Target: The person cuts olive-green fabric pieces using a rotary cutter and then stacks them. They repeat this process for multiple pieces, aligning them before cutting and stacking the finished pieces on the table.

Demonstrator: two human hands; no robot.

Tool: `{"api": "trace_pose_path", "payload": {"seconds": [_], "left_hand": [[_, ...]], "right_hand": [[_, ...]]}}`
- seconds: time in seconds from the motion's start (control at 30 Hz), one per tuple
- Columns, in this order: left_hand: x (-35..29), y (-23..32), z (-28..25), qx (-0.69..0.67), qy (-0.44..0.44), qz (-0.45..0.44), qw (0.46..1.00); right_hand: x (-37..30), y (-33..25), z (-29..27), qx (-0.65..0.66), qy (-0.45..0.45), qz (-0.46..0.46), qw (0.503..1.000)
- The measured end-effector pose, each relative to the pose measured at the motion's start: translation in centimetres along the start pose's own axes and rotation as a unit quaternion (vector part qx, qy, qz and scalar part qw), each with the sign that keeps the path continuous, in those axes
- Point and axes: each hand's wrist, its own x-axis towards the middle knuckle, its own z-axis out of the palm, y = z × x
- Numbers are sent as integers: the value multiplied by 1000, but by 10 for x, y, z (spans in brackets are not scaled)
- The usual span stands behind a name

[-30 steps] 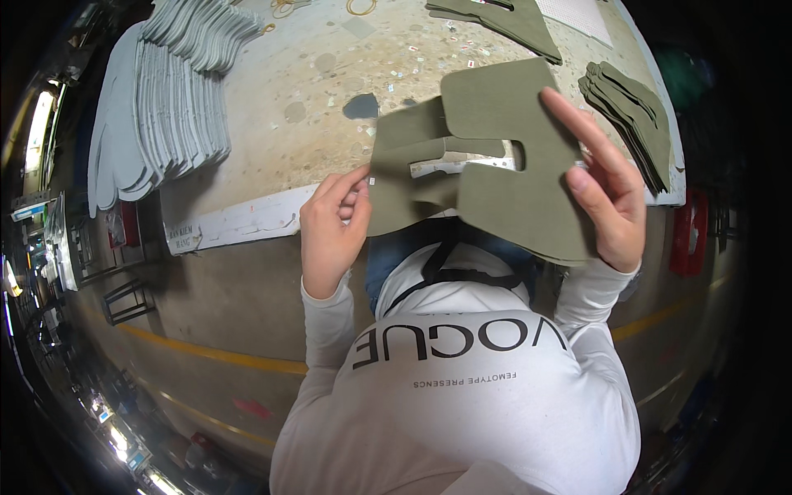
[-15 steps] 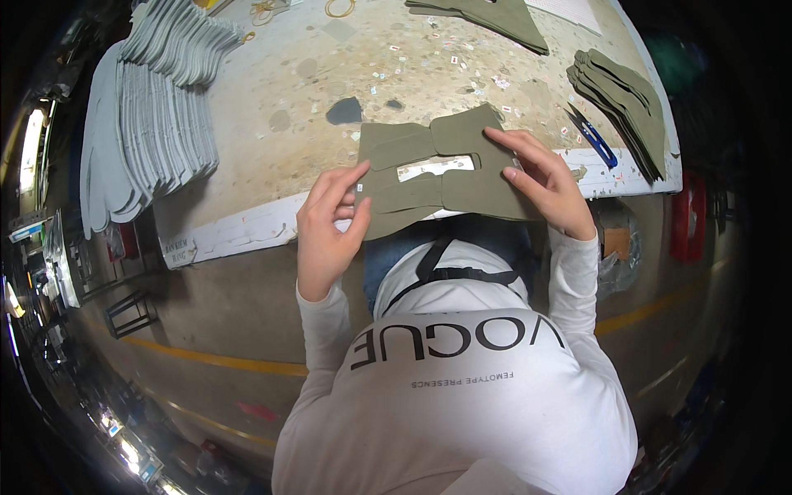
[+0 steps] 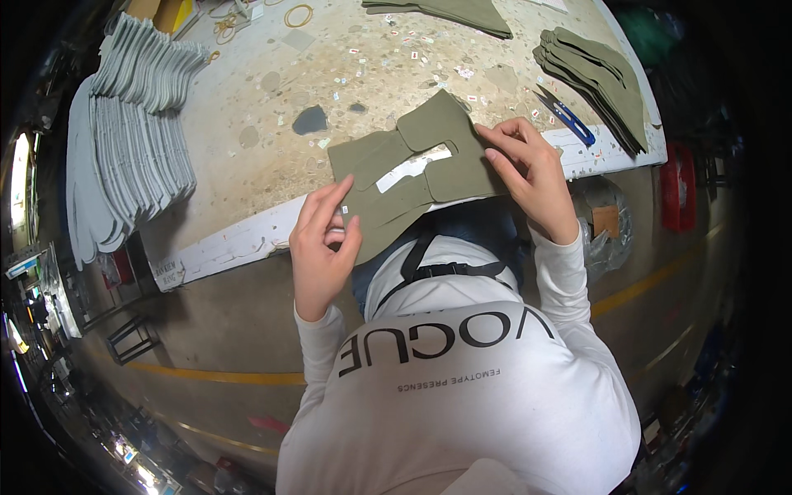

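An olive-green cut fabric piece (image 3: 412,177) with a long slot in its middle lies flat at the near edge of the worn table (image 3: 247,239). My left hand (image 3: 324,239) pinches its lower left corner, with a tiny white bit between the fingertips. My right hand (image 3: 528,169) presses its fingertips on the piece's right lobe. Both white-sleeved forearms rise from below.
Fanned stacks of grey foam pieces (image 3: 132,140) cover the table's left side. A pile of olive pieces (image 3: 598,82) and blue snips (image 3: 565,115) lie at the right. More olive fabric (image 3: 450,12) and a rubber band (image 3: 298,15) sit at the far edge. Small paper bits are scattered.
The olive piece, held up and folded toward me a second ago, has been lowered and spread flat on the table; my right hand moved from gripping its edge to pressing on it.
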Motion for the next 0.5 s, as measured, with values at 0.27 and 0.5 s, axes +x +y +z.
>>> {"api": "trace_pose_path", "payload": {"seconds": [0.27,0.5], "left_hand": [[-2,0,-3,-11,5,2,1000],[-2,-3,0,5,10,12,1000]], "right_hand": [[1,4,5,89,6,50,995],[4,-7,15,-87,40,22,995]]}}
